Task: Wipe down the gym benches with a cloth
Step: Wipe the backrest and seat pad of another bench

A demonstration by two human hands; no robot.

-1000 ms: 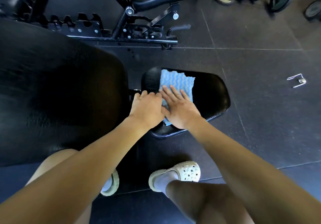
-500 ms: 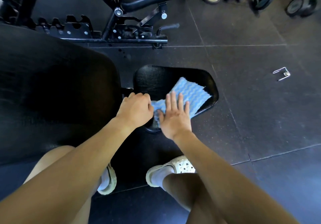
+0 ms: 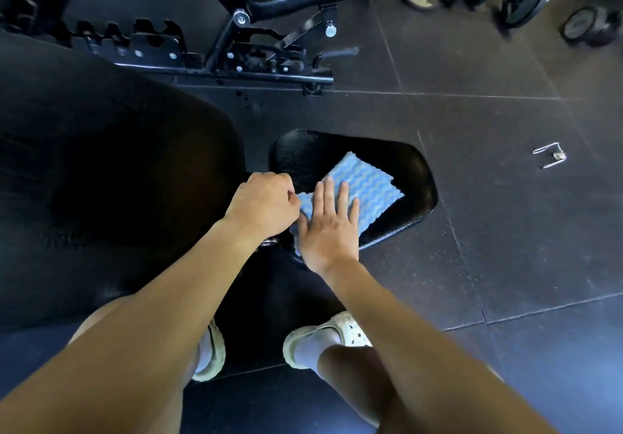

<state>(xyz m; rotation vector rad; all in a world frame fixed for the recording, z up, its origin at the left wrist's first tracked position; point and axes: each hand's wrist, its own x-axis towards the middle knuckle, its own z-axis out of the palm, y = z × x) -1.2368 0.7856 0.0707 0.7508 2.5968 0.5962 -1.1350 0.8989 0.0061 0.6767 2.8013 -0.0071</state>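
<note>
1. My right hand [image 3: 328,231] presses straight fingers [image 3: 329,194] flat on the cloth [image 3: 365,186], pinning it to the worktop [image 3: 414,177] for wiping.
2. My left hand [image 3: 266,207] curls beside the cloth's corner, perhaps to steady it; I cannot tell what it holds.

Both arms are bare from the left grip [image 3: 266,204] and the right grip [image 3: 332,228] upward, and the left leg [image 3: 108,312] and right leg [image 3: 354,376] are bare too. White socks, a left sock [image 3: 204,352] and a right sock [image 3: 313,349], sit inside chunky cream clogs. The right clog [image 3: 350,327] has a top dotted with small round holes, and the left clog [image 3: 215,357] shows just its thick rim.
</note>
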